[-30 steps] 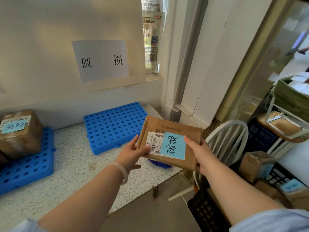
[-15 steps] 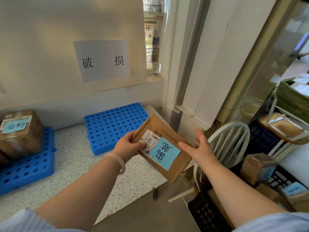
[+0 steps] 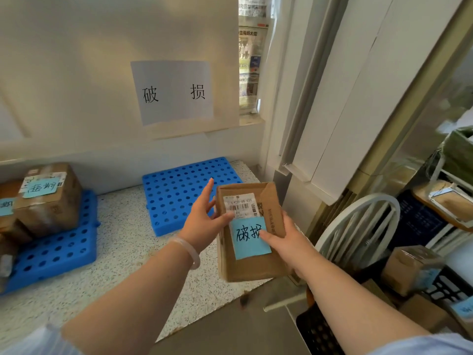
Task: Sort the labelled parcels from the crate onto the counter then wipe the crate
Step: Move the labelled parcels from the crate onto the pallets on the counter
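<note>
Grips a brown parcel [image 3: 252, 265] in the right hand [image 3: 289, 239], thumb on its blue note [image 3: 249, 239], above the speckled counter [image 3: 122, 252] edge. Touches the parcel's left side with the left hand [image 3: 202, 221], fingers straight. Beyond, a blue perforated pad [image 3: 184, 190] under a wall sign [image 3: 172, 92]; at left, taped boxes [image 3: 48, 201] on a second pad [image 3: 56, 252].

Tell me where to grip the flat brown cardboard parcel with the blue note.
Grip the flat brown cardboard parcel by its long side edges, left hand from the left, right hand from the right, thumbs on top: it is thin and broad. Its far right flap looks lifted, so hold nearer.
</note>
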Demonstrator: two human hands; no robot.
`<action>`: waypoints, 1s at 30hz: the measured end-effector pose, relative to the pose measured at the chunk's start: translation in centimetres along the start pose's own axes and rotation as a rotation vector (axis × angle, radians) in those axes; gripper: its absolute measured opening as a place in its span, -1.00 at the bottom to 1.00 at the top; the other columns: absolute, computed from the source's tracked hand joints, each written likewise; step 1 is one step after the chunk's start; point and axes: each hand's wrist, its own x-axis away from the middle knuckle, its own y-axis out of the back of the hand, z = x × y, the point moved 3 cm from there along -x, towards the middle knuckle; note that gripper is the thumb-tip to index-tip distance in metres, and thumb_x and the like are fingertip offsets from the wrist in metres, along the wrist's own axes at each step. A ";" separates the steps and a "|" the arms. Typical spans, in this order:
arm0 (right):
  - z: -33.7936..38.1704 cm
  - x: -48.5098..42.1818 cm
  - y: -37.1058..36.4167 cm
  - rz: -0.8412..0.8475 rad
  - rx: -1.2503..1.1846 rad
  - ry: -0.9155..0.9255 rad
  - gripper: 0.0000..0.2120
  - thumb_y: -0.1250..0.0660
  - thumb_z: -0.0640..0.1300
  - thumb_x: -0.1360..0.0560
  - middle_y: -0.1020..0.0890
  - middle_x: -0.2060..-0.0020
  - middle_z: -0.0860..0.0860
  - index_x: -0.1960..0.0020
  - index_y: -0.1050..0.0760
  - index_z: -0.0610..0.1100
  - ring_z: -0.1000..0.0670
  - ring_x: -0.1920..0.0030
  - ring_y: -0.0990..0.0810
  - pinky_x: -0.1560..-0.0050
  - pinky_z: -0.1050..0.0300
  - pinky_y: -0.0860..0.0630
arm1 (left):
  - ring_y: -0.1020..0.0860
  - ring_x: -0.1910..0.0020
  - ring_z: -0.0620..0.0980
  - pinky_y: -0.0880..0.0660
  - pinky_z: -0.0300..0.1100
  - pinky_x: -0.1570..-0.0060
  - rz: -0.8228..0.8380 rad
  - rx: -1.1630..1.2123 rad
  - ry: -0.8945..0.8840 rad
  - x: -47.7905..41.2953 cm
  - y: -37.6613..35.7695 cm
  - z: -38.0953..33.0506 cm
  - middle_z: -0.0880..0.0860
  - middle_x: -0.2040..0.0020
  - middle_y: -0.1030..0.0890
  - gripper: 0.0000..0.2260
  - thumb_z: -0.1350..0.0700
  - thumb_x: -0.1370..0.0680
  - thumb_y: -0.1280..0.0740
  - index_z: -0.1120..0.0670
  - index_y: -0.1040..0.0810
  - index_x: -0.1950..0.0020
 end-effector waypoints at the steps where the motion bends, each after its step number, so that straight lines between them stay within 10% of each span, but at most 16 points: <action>1: -0.2 -0.4 -0.8 -0.007 -0.070 -0.023 -0.21 -0.45 0.01 -0.49 -0.58 -0.21 0.12 -0.53 -0.04 0.29 0.03 -0.12 -0.61 -0.11 -0.09 -0.60 | -0.39 -0.30 -0.23 -0.55 -0.21 -0.10 -0.003 0.012 -0.034 0.3 -0.1 0.1 -0.33 -0.23 -0.37 -0.25 0.20 -0.55 -0.39 -0.22 -0.05 -0.56; 6: 0.2 -1.2 -4.7 0.042 -0.119 -0.075 -0.10 -0.45 0.03 -0.49 -0.54 -0.25 0.13 -0.54 0.13 0.34 0.02 -0.14 -0.58 -0.19 -0.16 -0.56 | -0.01 -0.54 -0.15 -0.28 -0.01 -0.44 -0.045 -0.267 -0.108 1.4 1.9 2.2 -0.10 -0.60 0.00 -0.31 0.09 -0.57 -0.36 -0.46 -0.02 -0.41; 14: 2.7 -3.9 -8.6 0.137 0.295 0.177 -0.10 -0.33 0.10 -0.56 -0.33 -0.40 0.07 -0.38 0.41 0.49 0.11 -0.18 -0.44 -0.12 0.20 -0.45 | -0.29 -0.27 -0.06 -0.47 -0.12 -0.25 -0.256 -0.337 -0.026 0.6 7.3 4.5 -0.02 -0.30 -0.18 -0.26 0.10 -0.46 -0.49 -0.35 -0.13 -0.42; 30: 4.3 -22.9 -19.0 0.368 0.556 0.240 -0.30 -0.29 0.18 -0.55 -0.19 -0.50 0.12 -0.49 0.09 0.45 0.06 -0.44 -0.25 -0.37 -0.05 -0.36 | -0.04 -0.55 0.01 -0.16 -0.12 -0.46 -0.124 -0.539 0.312 -10.8 16.7 12.6 -0.07 -0.58 0.15 -0.08 -0.12 -0.36 -0.55 -0.24 -0.06 -0.55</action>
